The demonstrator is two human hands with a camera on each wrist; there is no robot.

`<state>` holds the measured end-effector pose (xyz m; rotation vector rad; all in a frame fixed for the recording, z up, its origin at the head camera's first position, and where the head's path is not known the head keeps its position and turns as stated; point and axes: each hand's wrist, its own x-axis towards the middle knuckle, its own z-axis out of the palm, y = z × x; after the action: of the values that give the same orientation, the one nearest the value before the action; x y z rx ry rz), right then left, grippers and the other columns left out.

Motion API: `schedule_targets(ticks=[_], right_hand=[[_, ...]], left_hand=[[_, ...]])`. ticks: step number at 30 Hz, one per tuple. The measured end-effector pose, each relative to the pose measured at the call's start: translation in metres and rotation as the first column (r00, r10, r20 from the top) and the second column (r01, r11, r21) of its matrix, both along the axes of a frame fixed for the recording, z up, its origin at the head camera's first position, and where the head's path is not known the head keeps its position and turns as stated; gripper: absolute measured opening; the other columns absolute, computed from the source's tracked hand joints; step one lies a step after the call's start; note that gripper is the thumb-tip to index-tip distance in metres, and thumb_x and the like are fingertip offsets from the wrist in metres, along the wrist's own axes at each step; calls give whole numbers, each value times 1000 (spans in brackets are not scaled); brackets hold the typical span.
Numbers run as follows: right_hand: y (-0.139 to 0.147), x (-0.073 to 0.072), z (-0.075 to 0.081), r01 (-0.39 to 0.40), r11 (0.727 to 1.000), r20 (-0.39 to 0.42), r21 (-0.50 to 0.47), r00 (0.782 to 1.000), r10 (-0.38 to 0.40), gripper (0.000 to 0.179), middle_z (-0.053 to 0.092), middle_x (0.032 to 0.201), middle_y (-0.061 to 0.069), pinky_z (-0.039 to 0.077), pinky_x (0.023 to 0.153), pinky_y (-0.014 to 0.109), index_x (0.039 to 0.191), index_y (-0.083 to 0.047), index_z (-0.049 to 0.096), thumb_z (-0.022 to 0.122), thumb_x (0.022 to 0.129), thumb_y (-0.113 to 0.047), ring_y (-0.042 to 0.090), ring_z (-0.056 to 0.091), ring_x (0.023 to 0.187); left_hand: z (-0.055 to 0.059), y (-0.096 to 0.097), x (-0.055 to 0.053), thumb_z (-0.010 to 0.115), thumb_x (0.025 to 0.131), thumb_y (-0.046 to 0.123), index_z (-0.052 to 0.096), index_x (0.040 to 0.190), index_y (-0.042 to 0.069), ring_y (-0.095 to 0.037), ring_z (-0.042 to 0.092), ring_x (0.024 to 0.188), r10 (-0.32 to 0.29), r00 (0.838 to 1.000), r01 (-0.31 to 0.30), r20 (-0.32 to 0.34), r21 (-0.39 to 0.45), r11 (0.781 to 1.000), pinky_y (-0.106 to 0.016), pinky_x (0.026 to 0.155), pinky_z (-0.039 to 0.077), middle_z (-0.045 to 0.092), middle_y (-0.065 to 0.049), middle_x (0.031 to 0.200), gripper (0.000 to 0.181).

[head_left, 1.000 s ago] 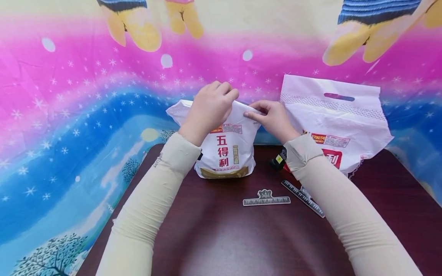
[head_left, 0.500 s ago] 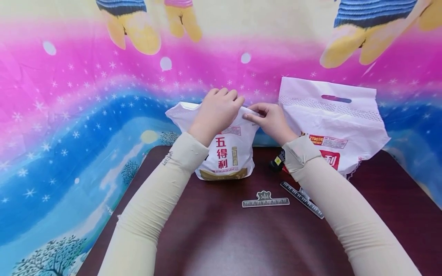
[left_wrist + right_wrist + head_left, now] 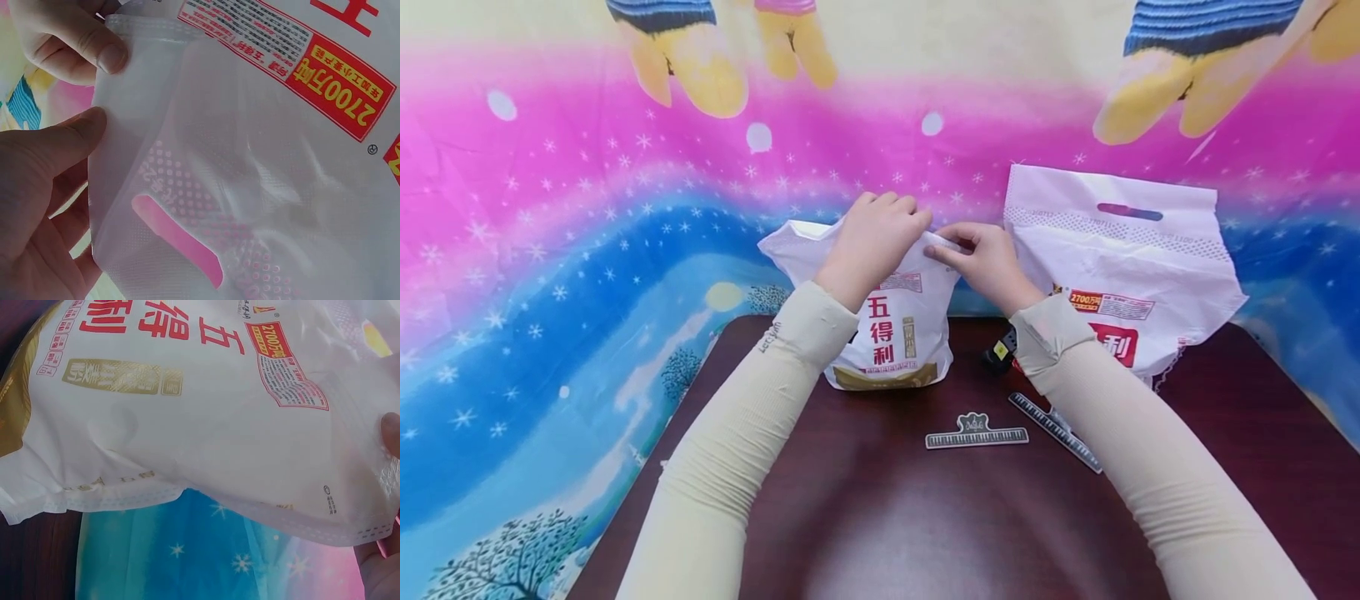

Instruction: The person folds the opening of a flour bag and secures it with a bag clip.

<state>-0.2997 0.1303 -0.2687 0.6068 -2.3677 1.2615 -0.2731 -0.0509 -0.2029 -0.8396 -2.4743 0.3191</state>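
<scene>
A white flour bag (image 3: 891, 333) with red characters and a gold base band stands on the table in the head view. Its top is folded over, and the handle slot shows pink in the left wrist view. My left hand (image 3: 876, 246) pinches the folded top near its middle, thumb (image 3: 87, 128) on the near face and the other fingers behind. Close to its right, my right hand (image 3: 988, 262) pinches the bag's top right corner between thumb and fingers. Two flat clips with piano-key print, one facing forward (image 3: 976, 433) and one slanted (image 3: 1052, 429), lie in front.
A second white bag (image 3: 1120, 258) with a handle slot stands at the right, partly behind my right sleeve. A black object with a yellow label (image 3: 1000, 350) lies between the bags. A printed cloth (image 3: 625, 208) hangs behind the dark wooden table (image 3: 835, 517).
My left hand has slid a little to the right along the bag's top, closer to my right hand. My right hand keeps its pinch at the corner. Both clips lie where they were.
</scene>
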Motion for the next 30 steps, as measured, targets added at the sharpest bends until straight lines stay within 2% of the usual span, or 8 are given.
schedule_targets(ticks=[3, 8, 14, 21, 25, 30], right_hand=[[-2, 1, 1, 12, 1000, -12, 19, 1000, -11, 25, 75, 98, 11, 48, 64, 17, 107, -6, 77, 79, 91, -25, 18, 60, 76], [-7, 3, 2, 17, 998, -55, 53, 998, -14, 23, 74, 97, 10, 46, 63, 19, 106, -5, 77, 77, 92, -23, 18, 59, 74], [-8, 2, -1, 16, 997, -153, 70, 988, -5, 18, 71, 85, 11, 42, 60, 21, 100, -3, 79, 77, 92, -19, 18, 54, 69], [-3, 0, -9, -16, 998, -238, 53, 971, 28, 13, 66, 74, 8, 38, 56, 18, 96, -4, 81, 78, 90, -15, 16, 49, 63], [-1, -1, -9, -13, 997, -243, 78, 970, 32, 14, 70, 80, 8, 40, 59, 16, 97, -4, 81, 80, 88, -15, 15, 54, 67], [3, -3, -6, 2, 991, -208, 135, 978, 26, 16, 73, 89, 10, 46, 63, 19, 98, -3, 79, 81, 88, -15, 17, 61, 73]], left_hand=[[1, -1, 0, 52, 106, 9, 67, 123, 16, -25, 62, 101, -2, 1000, 2, 15, 3, 1000, -39, 90, 49, 67, -5, 111, 23], [0, -4, -2, 53, 105, 8, 67, 119, 13, -25, 62, 98, -26, 1000, 26, -3, 1, 1000, -37, 85, 49, 67, -6, 108, 20], [-2, -5, -1, 55, 105, 9, 67, 116, 12, -25, 63, 96, -43, 999, 43, -31, -1, 999, -36, 82, 50, 67, -7, 107, 17], [-9, -6, -1, 54, 105, 8, 69, 112, 11, -25, 64, 93, -86, 994, 88, -70, 37, 995, -36, 77, 51, 68, -6, 104, 16], [-9, -7, -1, 55, 104, 6, 69, 110, 12, -24, 64, 94, -90, 993, 93, -78, 44, 995, -35, 76, 50, 68, -6, 102, 16], [-6, -8, -1, 58, 102, 5, 69, 111, 12, -24, 65, 97, -77, 996, 79, -48, 40, 996, -36, 79, 51, 69, -6, 105, 16]])
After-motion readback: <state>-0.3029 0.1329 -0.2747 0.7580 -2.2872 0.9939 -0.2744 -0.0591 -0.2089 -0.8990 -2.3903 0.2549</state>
